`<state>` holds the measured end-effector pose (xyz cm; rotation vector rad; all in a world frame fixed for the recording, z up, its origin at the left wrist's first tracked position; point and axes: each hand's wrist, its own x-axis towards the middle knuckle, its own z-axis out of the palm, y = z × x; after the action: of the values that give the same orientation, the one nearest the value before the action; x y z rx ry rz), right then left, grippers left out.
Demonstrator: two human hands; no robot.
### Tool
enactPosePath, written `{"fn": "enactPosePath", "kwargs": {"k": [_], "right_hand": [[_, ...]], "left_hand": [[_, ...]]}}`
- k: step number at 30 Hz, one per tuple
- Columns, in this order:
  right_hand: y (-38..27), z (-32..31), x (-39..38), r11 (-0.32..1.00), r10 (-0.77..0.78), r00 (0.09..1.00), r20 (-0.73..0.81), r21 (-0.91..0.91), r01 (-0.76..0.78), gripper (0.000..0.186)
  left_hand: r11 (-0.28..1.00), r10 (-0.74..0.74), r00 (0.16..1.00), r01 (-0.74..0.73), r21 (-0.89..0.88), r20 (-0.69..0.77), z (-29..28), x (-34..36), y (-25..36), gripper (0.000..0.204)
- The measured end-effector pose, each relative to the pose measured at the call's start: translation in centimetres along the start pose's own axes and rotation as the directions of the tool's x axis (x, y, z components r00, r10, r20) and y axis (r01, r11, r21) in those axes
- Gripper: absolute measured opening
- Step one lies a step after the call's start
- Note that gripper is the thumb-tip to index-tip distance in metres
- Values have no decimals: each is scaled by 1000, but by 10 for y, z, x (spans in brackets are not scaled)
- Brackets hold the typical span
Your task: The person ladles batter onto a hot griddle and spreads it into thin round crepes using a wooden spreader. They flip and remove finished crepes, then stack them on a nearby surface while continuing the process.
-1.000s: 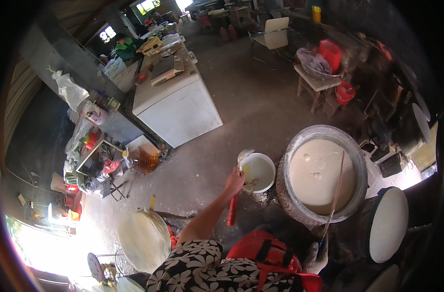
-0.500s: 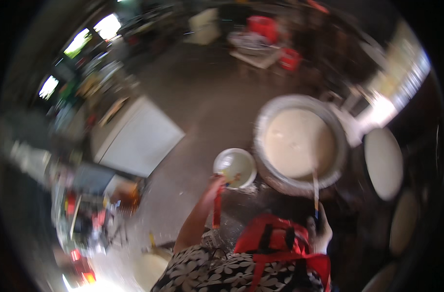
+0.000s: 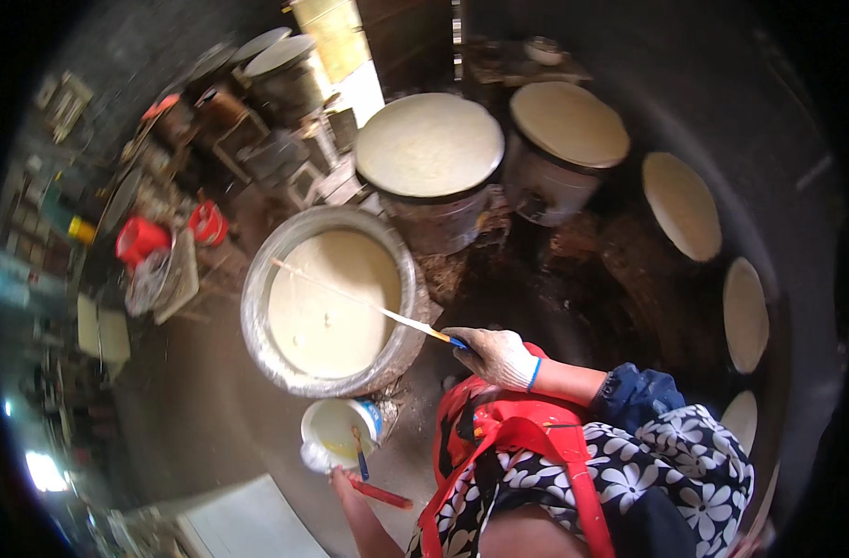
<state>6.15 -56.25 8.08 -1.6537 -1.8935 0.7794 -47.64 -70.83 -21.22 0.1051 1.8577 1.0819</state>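
My right hand [image 3: 497, 358], in a pale work glove with a dark palm, is closed round the blue end of a long thin stick [image 3: 387, 314]. The stick slants over a big round vat [image 3: 255, 312], its far tip above the creamy liquid [image 3: 331, 288]. My bare left hand [image 3: 342, 481] grips a red-handled tool [image 3: 384, 495]. Its far end meets a white shape at the bucket's rim; I cannot make out its kind. The white bucket [image 3: 315, 416] stands at the vat's near side. Inside it leans a small blue-handled brush [image 3: 360, 456] over yellowish liquid.
Large pots with pale round tops [image 3: 431, 144] line the far side and curve round to the right. Red buckets [image 3: 141, 239] and a low bench [image 3: 178, 279] stand at the left. A white board-like surface [image 3: 252, 521] lies near the lower left.
The view has swung to the right, so the vat and bucket appear further left, and the row of pots shows. The stick now slants leftward across the vat. Both hands keep their holds.
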Motion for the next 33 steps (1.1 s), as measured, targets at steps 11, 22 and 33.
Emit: {"fn": "enactPosePath", "kwargs": {"k": [11,22,33], "right_hand": [[172,-120,41,679,693,604,-394,639,-362,42],[435,-279,85,600,792,124,-598,725,-338,42],[455,-356,152,604,735,-52,-676,687,-404,56]], "left_hand": [[992,-7,810,82,-101,587,39,2,8,16],[964,-175,772,261,-54,611,234,-213,104,20],[857,-387,623,516,15,680,373,-291,118,21]]}}
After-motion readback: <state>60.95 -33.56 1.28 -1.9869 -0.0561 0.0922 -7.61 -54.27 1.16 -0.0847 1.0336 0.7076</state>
